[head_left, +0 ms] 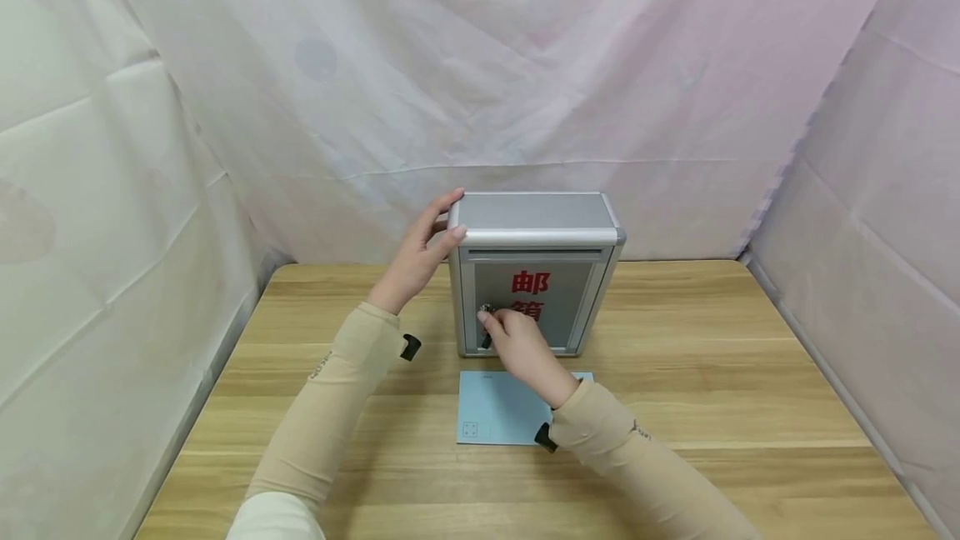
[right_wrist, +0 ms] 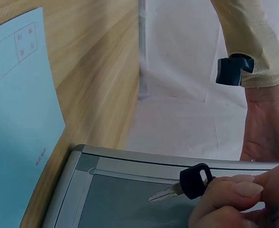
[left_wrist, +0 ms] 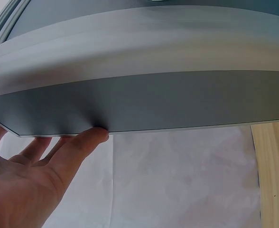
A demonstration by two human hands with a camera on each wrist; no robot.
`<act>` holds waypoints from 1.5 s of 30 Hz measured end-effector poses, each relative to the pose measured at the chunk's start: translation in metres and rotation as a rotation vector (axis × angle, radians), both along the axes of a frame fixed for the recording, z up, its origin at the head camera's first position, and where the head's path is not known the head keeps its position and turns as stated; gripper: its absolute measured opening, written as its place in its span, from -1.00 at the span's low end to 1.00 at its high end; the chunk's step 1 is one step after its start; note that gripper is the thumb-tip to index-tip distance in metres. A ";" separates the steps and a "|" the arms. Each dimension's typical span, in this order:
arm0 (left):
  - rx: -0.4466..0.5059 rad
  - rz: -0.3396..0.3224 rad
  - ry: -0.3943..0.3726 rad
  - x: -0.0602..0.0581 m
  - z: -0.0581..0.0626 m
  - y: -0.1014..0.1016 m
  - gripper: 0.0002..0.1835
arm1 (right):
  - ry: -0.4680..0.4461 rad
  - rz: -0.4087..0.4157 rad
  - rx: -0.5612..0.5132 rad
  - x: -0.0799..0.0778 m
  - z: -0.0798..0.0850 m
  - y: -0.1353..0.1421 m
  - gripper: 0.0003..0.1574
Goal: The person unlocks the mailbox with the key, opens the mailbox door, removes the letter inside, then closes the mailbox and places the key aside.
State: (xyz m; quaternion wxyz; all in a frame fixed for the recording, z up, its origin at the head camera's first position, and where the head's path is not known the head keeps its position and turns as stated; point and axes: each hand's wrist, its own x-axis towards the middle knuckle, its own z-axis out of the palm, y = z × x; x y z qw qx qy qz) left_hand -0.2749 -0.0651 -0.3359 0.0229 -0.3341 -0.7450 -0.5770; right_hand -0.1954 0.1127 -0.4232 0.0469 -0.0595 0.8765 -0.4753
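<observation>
While the left hand [head_left: 414, 261] grips the upper left corner of the mailbox [head_left: 534, 273], fingers curled over its top and thumb on the front edge, the right hand [head_left: 521, 348] pinches a black-headed key [right_wrist: 189, 183] between thumb and fingertips at the box's lower left front. Red characters 邮箱 mark the box's grey door. Just in front of the box, a pale blue envelope [head_left: 495, 407] lies flat on the wooden table [head_left: 712, 373]
</observation>
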 end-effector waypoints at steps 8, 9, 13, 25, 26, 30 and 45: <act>0.000 0.007 -0.006 -0.011 -0.011 0.000 -0.36 | -0.005 -0.036 -0.001 0.000 0.001 0.001 -0.42; -0.002 0.005 -0.006 -0.007 -0.007 0.000 -0.36 | 0.004 -0.039 0.006 0.000 0.001 0.001 -0.43; -0.014 0.006 -0.011 0.000 0.001 0.001 -0.39 | 0.035 -0.048 0.032 0.000 0.001 0.001 -0.44; -0.006 0.002 -0.012 0.000 0.001 0.001 -0.39 | 0.146 -0.082 0.141 -0.001 -0.003 -0.001 -0.44; -0.004 0.001 -0.012 -0.001 0.001 0.002 -0.38 | 0.159 -0.084 0.152 -0.002 -0.003 -0.001 -0.46; 0.003 0.002 -0.014 -0.001 0.001 0.001 -0.37 | 0.203 -0.086 0.183 -0.001 -0.004 -0.002 -0.48; 0.010 0.003 -0.022 -0.012 -0.012 0.000 -0.35 | 0.548 -0.120 0.449 0.005 -0.003 -0.007 -0.61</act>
